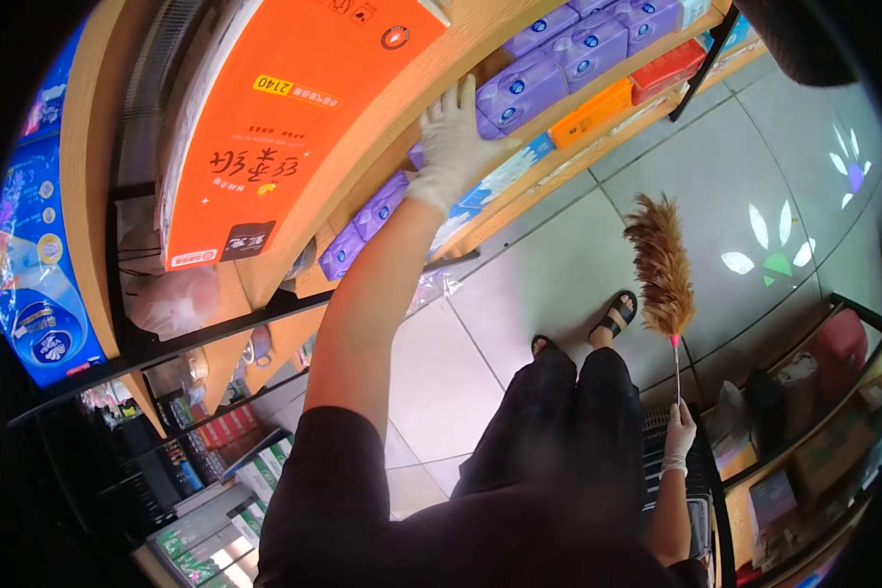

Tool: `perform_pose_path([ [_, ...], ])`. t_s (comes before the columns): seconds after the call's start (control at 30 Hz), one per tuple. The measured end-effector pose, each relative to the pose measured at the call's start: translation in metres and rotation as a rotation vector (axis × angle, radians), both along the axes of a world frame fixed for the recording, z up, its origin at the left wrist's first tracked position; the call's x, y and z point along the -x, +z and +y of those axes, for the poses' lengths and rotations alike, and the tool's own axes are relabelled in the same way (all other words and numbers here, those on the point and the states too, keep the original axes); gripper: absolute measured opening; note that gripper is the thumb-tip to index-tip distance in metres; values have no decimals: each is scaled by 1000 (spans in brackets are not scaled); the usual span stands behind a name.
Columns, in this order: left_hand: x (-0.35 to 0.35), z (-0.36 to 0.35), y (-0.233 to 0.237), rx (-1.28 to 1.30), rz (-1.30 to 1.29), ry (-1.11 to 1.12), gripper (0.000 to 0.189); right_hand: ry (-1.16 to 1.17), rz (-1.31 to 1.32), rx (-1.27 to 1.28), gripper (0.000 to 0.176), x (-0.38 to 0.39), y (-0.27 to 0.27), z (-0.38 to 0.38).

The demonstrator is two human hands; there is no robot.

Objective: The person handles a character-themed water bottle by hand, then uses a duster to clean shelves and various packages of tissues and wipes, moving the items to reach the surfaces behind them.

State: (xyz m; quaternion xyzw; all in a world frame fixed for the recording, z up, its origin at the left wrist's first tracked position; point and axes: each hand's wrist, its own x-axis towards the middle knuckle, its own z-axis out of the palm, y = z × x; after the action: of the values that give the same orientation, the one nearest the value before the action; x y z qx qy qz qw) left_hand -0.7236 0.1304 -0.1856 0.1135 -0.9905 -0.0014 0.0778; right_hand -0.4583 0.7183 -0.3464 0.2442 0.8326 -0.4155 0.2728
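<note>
My left hand (pixel 451 147), in a white glove, reaches into the shelf on the left. Its fingers are stretched apart against the row of purple tissue packs (pixel 524 93), overlapping the pack nearest to it. More purple packs (pixel 363 225) lie on the same shelf, closer to my forearm. At the lower right my right hand (pixel 678 431), gloved too, is wrapped round the thin handle of a feather duster (pixel 662 265). The duster's brown plumes point up and away over the tiled floor.
A large orange paper pack (pixel 294 127) stands on the shelf above. Orange (pixel 590 113) and red packs (pixel 668 71) sit on the lower shelf. Blue packs (pixel 49 265) are at far left. Another stocked shelf (pixel 804 431) is at right. My sandalled feet stand on grey tiles (pixel 549 225).
</note>
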Motion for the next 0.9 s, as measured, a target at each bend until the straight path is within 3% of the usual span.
perform_pose_path([
  [0.07, 23, -3, -20, 24, -34, 30, 104, -49, -12, 52, 35, 6, 1, 7],
  [0.17, 34, -4, -15, -249, -198, 180, 94, -110, 41, 111, 34, 9, -4, 18],
  [0.3, 17, -9, -34, -134, 49, 72, 80, -272, 14, 292, 32, 31, 28, 8],
  [0.37, -5, 9, -13, -201, 106, 57, 75, -284, -26, 381, 32, 56, 66, 0],
  [0.47, -55, 39, 8, -280, 223, -136, 77, -197, 137, 451, 33, 86, 94, -8],
  [0.6, -157, 82, 15, -473, -24, -306, 79, -9, 101, 430, 34, 149, 131, -74],
  [0.67, -206, 101, 7, -594, -104, -226, 79, 266, 244, 352, 32, 174, 116, -138],
  [0.7, -227, 108, 5, -648, -125, -158, 77, 342, 276, 430, 33, 184, 115, -181],
  [0.73, -241, 116, 9, -705, -165, -86, 75, 471, 277, 349, 32, 186, 90, -219],
  [0.77, -253, 119, 10, -677, -187, -74, 76, 634, 342, 217, 34, 196, 101, -264],
  [0.8, -263, 125, 14, -749, -198, 103, 76, 752, 404, 151, 35, 202, 94, -302],
  [0.9, -280, 113, 0, -983, -77, 447, 76, 799, 447, 135, 32, 227, 84, -368],
])
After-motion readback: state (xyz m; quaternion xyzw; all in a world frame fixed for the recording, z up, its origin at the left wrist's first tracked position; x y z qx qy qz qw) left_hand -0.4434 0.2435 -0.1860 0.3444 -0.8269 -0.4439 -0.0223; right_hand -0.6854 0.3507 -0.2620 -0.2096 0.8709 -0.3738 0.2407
